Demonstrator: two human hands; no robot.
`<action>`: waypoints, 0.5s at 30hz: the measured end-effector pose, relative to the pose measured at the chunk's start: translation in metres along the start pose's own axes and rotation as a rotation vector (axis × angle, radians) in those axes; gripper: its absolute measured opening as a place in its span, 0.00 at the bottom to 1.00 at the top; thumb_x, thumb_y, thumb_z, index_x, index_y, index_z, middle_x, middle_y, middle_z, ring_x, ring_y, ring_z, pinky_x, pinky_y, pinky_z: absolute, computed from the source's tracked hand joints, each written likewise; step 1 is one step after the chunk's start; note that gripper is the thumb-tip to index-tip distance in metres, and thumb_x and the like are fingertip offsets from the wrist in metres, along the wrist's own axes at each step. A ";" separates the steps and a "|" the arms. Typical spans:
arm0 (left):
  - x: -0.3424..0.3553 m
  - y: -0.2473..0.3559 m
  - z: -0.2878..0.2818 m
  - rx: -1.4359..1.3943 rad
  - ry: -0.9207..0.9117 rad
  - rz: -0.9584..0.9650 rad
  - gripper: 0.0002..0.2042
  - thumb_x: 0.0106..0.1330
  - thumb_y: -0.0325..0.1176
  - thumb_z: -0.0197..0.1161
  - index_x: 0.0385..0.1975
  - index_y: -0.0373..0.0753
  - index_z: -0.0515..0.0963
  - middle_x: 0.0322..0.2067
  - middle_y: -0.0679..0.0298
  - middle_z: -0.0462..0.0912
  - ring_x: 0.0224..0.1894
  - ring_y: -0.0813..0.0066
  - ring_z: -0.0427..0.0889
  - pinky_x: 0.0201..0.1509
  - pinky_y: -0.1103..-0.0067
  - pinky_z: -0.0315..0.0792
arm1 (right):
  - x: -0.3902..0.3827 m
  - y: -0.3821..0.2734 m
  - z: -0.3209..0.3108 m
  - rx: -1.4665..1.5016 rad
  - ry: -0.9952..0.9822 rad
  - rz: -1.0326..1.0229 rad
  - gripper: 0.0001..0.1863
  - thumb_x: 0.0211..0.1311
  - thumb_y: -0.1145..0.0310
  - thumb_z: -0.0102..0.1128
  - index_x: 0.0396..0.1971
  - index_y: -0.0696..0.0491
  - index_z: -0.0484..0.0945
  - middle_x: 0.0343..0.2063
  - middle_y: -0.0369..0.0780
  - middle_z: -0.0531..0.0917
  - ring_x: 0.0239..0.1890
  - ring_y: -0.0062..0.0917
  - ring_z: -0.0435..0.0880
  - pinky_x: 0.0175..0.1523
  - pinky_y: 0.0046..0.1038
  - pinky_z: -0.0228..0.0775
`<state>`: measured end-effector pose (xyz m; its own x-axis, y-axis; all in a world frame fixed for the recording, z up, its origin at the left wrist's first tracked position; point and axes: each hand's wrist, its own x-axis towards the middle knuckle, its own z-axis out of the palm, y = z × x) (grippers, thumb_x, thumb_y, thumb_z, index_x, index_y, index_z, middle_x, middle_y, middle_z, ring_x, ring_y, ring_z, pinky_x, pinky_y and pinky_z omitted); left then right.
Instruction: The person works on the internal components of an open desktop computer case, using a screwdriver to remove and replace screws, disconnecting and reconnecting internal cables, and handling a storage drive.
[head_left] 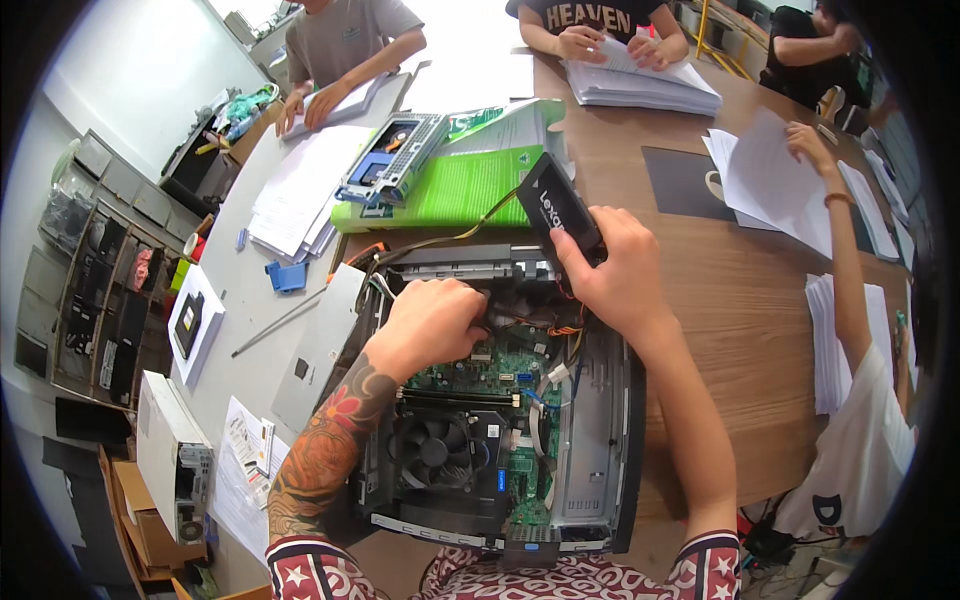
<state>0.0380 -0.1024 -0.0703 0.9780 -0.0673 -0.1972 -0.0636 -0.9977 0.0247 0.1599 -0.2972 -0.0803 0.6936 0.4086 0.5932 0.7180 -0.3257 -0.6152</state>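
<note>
An open desktop computer case (590,480) lies before me, showing a green circuit board (525,470), a black fan (440,450) and bundled cables (560,330). My right hand (615,260) grips a flat black drive (538,195) tilted upright above the case's far right, with a yellow-and-black cable running from it to the left. My left hand (430,325) reaches into the upper part of the case with curled fingers; whatever is at its fingertips is hidden.
A green package (470,185) with a metal bracket (395,155) lies beyond the case. Blue plastic piece (287,277), screwdriver (275,325), papers (290,200) and another computer (170,450) are left. Several people (350,50) handle paper stacks around the wooden table (720,380); one arm (850,270) reaches in from right.
</note>
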 end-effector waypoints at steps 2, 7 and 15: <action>-0.001 -0.004 0.005 -0.065 0.040 -0.004 0.11 0.53 0.41 0.71 0.29 0.42 0.86 0.29 0.62 0.85 0.35 0.59 0.84 0.38 0.66 0.77 | 0.001 0.000 0.001 -0.007 0.017 -0.004 0.14 0.57 0.63 0.66 0.24 0.59 0.77 0.24 0.47 0.80 0.30 0.42 0.78 0.37 0.41 0.70; -0.004 -0.008 0.017 -0.101 0.125 0.020 0.10 0.53 0.40 0.71 0.28 0.42 0.86 0.28 0.64 0.85 0.34 0.60 0.85 0.37 0.67 0.77 | 0.001 0.002 0.002 -0.001 -0.001 0.007 0.15 0.57 0.62 0.66 0.25 0.60 0.77 0.24 0.47 0.80 0.30 0.41 0.78 0.36 0.40 0.69; 0.001 -0.009 0.020 -0.093 0.142 0.051 0.06 0.49 0.35 0.69 0.25 0.43 0.86 0.26 0.65 0.84 0.32 0.61 0.84 0.34 0.67 0.76 | 0.001 0.000 0.001 0.034 -0.011 0.033 0.14 0.57 0.63 0.67 0.26 0.59 0.78 0.24 0.46 0.80 0.29 0.40 0.78 0.35 0.39 0.69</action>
<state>0.0357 -0.0942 -0.0902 0.9926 -0.1089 -0.0535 -0.1017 -0.9872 0.1226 0.1603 -0.2963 -0.0799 0.7163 0.4078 0.5662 0.6918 -0.3099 -0.6522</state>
